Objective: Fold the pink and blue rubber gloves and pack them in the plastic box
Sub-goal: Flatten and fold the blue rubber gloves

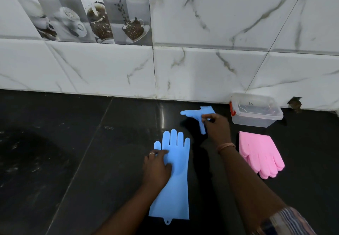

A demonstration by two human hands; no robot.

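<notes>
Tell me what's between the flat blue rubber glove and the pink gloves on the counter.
The person's right forearm crosses that stretch of black counter between the flat blue rubber glove and the pink rubber gloves, in the head view.

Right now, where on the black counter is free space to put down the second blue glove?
The wide bare patch left of the flat blue glove, reaching to the tiled wall, is free. It is crowded on the right: the plastic box, the pink gloves and the right hand, which holds the second blue glove. The left hand presses the flat glove.
</notes>
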